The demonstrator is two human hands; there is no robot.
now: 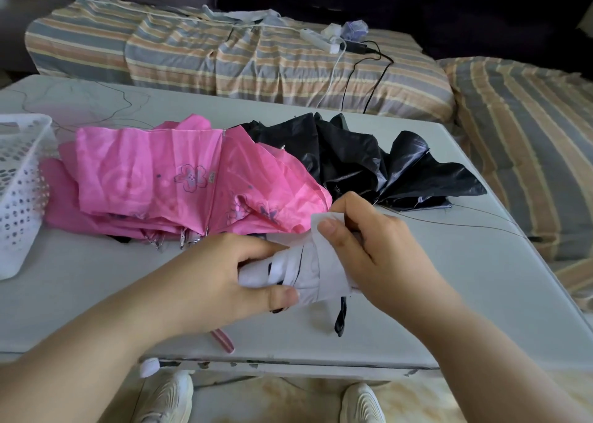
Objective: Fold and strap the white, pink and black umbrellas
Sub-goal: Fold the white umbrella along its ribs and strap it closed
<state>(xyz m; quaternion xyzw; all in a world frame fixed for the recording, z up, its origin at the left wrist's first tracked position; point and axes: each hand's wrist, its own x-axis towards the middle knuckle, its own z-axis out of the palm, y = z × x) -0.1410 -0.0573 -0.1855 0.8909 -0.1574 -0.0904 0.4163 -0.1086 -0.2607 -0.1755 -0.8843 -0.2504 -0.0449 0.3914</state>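
The white umbrella point(308, 272), just in front of the pink umbrella point(179, 178), is held rolled by the left hand point(224, 278) while its strap point(327, 230) is pinched by the right hand point(378, 243), apparently for wrapping.

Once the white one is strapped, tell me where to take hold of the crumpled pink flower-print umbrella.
Grip the crumpled pink flower-print umbrella at its near edge, where the metal rib tips bunch together, coming from the table's front side. The loose canopy fans away behind that bunch, so the ribs likely gather best there. Its handle is hidden.
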